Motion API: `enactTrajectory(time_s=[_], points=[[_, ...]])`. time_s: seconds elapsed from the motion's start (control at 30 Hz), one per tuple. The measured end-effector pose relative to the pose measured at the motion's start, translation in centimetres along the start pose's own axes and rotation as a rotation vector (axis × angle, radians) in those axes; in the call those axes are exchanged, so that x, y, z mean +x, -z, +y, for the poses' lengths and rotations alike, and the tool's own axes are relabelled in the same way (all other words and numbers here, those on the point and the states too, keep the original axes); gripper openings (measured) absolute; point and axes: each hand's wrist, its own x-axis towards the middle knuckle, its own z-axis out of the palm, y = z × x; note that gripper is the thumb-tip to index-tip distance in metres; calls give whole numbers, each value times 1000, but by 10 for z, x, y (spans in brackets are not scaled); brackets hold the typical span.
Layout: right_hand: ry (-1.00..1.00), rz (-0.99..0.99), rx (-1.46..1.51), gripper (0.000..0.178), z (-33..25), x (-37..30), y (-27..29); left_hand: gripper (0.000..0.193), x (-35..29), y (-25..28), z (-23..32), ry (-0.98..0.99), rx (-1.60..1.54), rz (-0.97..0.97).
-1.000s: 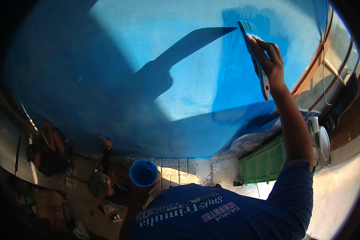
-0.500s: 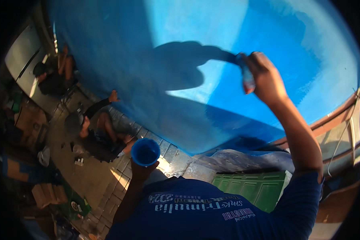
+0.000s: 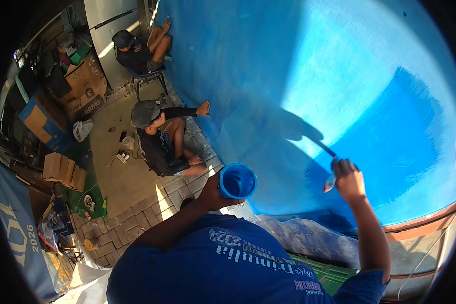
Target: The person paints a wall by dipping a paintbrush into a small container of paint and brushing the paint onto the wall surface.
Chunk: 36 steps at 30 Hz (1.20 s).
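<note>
My left hand [image 3: 214, 196] is wrapped round a small blue paint tub [image 3: 237, 181], held in front of my chest. Blue paint shows inside the tub, and some coats its rim. In my right hand [image 3: 350, 181], raised to the right, is a paintbrush [image 3: 330, 183], its lower end hanging below my fingers. The brush's upper end is close to the blue wall [image 3: 228, 101]; whether it touches is hard to see. Around and right of that hand spreads a darker, brighter-blue painted patch [image 3: 390, 142] with ragged brush edges. Shadows of my arm and brush fall on the wall.
Two people sit along the wall to the left, the nearer [image 3: 159, 137] with a hand against it, the farther [image 3: 139, 53] on a chair. Cardboard boxes [image 3: 86, 83] and clutter line the far left. A grey sheet [image 3: 309, 235] and a green panel [image 3: 321, 271] lie below the wall.
My right hand has come down along the wall with the brush. The view has turned rightward, so the tub and both people appear farther right. Both hands keep their hold.
</note>
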Motion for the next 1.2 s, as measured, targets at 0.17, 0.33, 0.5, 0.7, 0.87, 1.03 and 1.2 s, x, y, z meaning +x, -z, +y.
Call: enactTrajectory(time_s=[0.17, 0.33, 0.5, 0.7, 0.87, 1.03, 1.2], points=[[-223, 580, -231, 42, 84, 35, 148, 86, 10, 0, -6, -31, 31, -51], [-514, 564, 16, 36, 91, 52, 140, 78, 20, -1, -12, -15, -59, -55], [107, 48, -207, 25, -16, -6, -36, 73, 18, -14, -28, -16, -153, -101], [-32, 149, -106, 19, 28, 15, 33, 76, 17, -19, -33, 44, -139, -97], [-166, 680, -469, 50, 85, 62, 174, 77, 23, -18, -35, 27, -100, -114], [-116, 478, -486, 52, 42, 57, 68, 72, 34, -27, -25, 3, -99, -139], [138, 123, -187, 8, -49, 21, -57, 73, 46, -20, -15, -72, -115, -132]])
